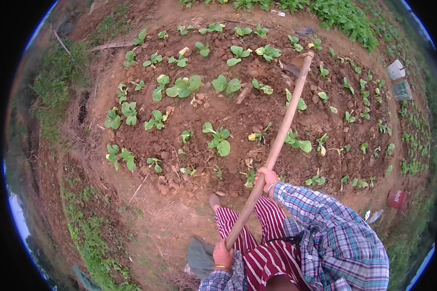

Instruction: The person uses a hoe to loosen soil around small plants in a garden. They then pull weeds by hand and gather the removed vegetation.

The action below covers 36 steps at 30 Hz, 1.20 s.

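Note:
A hoe with a long wooden handle (282, 132) slants from lower left to upper right across the view. My left hand (223, 254) grips it close to the butt end, beside my striped trouser leg. Farther up the handle, my right hand (267, 179) is wrapped around the wood. The metal hoe blade (294, 66) is at the far end, among young leafy plants; whether it touches the soil cannot be told. Below the handle spreads a bed of brown, clumpy soil (200, 118). A leafy green plant (220, 142) grows left of the handle.
Rows of seedlings, some with yellowed leaves, surround the hoe. A white bucket (396, 70) and a greenish bucket (401, 90) stand at the right, with a red container (397, 199) lower down. Dense greenery (344, 20) grows at the top. A grey-green bag or cloth (200, 257) lies beside my left hand.

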{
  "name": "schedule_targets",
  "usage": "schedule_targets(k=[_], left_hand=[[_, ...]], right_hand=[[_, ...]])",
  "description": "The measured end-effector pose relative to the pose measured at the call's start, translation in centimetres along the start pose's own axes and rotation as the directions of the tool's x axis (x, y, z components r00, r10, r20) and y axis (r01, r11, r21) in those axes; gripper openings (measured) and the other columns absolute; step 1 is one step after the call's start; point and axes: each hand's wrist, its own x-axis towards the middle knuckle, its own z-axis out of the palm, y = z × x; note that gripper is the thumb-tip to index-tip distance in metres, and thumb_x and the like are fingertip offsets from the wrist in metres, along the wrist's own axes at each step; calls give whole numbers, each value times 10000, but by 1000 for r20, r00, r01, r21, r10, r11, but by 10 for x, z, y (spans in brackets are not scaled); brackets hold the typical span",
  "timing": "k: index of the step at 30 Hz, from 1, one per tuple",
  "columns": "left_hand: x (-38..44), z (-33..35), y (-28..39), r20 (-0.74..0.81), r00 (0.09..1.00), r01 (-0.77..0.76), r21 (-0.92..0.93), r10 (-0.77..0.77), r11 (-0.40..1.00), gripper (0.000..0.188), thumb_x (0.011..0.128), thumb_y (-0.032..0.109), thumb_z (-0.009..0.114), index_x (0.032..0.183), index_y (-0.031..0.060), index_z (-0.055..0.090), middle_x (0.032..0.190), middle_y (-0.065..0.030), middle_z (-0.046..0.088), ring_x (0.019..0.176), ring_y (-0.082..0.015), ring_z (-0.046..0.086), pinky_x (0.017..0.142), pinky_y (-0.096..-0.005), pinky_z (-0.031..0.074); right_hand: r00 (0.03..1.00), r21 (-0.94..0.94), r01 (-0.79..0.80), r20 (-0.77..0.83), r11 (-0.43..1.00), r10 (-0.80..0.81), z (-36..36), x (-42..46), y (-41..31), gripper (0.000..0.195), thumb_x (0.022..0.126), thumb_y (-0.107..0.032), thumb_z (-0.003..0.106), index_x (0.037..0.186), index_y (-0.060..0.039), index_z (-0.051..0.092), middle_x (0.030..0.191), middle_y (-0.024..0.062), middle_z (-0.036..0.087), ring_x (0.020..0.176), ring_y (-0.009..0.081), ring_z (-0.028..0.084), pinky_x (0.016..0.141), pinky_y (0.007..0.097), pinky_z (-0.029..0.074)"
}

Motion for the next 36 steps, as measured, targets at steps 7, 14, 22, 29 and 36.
schedule_targets(k=[7, 14, 22, 29, 36], left_hand=[[41, 3, 42, -27, 997, -68, -94, 66, 993, 427, 613, 135, 618, 1006, 48, 474, 853, -139, 520, 775, -316, 521, 653, -385, 434], [7, -19, 47, 167, 986, 23, -15, -20, 1000, 507, 649, 224, 623, 1082, 56, 421, 890, -155, 544, 743, -334, 552, 612, -406, 459], [-4, -28, 39, 137, 990, -29, 42, 23, 999, 517, 661, 233, 624, 1090, 36, 413, 874, -163, 553, 718, -339, 556, 615, -400, 461], [34, -14, 47, 168, 982, -97, 28, 91, 995, 486, 661, 192, 609, 1089, 51, 424, 900, -161, 558, 748, -328, 561, 651, -394, 461], [81, -11, 127, 390, 911, -134, -33, 136, 990, 471, 692, 233, 573, 1103, 75, 404, 889, -206, 554, 739, -363, 555, 643, -431, 447]], right_hand=[[992, 121, 58, 102, 991, -71, 1, 12, -60, 151, 698, -161, 569, 729, -75, 449, 605, 51, 480, 515, 170, 491, 512, 337, 447], [996, 63, -40, 84, 997, 35, -7, 22, -17, 120, 703, -143, 566, 706, -48, 493, 563, 65, 494, 464, 188, 506, 433, 339, 456], [999, 84, -22, 29, 996, 20, -2, 3, -13, 136, 683, -149, 570, 708, -35, 499, 569, 75, 498, 463, 195, 510, 434, 344, 453], [995, 173, 91, 15, 981, -96, -25, 9, -52, 120, 681, -144, 551, 699, -45, 486, 555, 67, 490, 466, 192, 506, 444, 347, 453], [991, 120, 122, -69, 985, -114, -79, 35, -119, 148, 693, -168, 559, 724, -62, 461, 562, 56, 488, 466, 174, 494, 456, 327, 451]])
